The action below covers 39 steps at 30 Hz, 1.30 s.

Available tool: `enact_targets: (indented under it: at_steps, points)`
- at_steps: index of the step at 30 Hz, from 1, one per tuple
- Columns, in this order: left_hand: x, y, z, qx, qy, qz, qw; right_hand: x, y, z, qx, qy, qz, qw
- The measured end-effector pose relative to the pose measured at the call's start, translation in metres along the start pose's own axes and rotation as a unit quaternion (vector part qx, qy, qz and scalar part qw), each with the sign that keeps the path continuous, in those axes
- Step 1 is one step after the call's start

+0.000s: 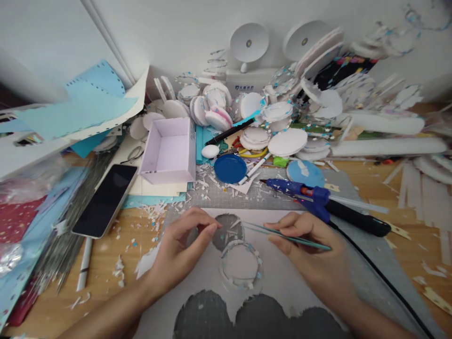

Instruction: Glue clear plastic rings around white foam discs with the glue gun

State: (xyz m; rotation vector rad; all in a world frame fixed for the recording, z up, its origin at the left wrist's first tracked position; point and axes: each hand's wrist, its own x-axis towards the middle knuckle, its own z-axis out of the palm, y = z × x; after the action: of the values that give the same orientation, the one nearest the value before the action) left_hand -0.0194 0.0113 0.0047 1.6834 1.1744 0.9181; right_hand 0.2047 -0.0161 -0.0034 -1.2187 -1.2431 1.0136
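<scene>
My right hand point(310, 240) pinches teal tweezers point(314, 244), whose thin tips point left over a round cut-out in a white paper sheet point(275, 278). A small pale scrap shows near the tips; I cannot tell whether they grip it. Just left of the tips, my left hand point(189, 245) is closed, thumb and forefinger together above the hole; whatever is between them is too small to name. Below both hands a white disc point(240, 263) lies on the sheet, ringed by a strand with small blue and white pieces.
A glue gun point(300, 190) lies behind my right hand, its cord running down the right side. A lilac box point(167, 150), phone point(106, 200) and blue lid point(230, 168) sit around the cutting mat point(381, 263). Several white discs point(287, 141) pile up behind.
</scene>
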Motion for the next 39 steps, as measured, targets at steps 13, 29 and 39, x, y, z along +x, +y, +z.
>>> enact_targets:
  at_steps: [13,29,39]
  points:
    - [-0.001,0.005,-0.004,0.095,-0.171,0.102,0.975,0.001,0.017,0.014,-0.046,-0.126,0.03,0.991]
    - [0.001,-0.009,-0.003,0.075,0.003,-0.028,0.997,0.001,0.018,0.018,-0.043,-0.113,0.009,0.993]
    - [-0.001,-0.007,-0.002,0.072,0.005,-0.025,0.997,0.001,0.016,0.015,-0.043,-0.104,0.019,0.993]
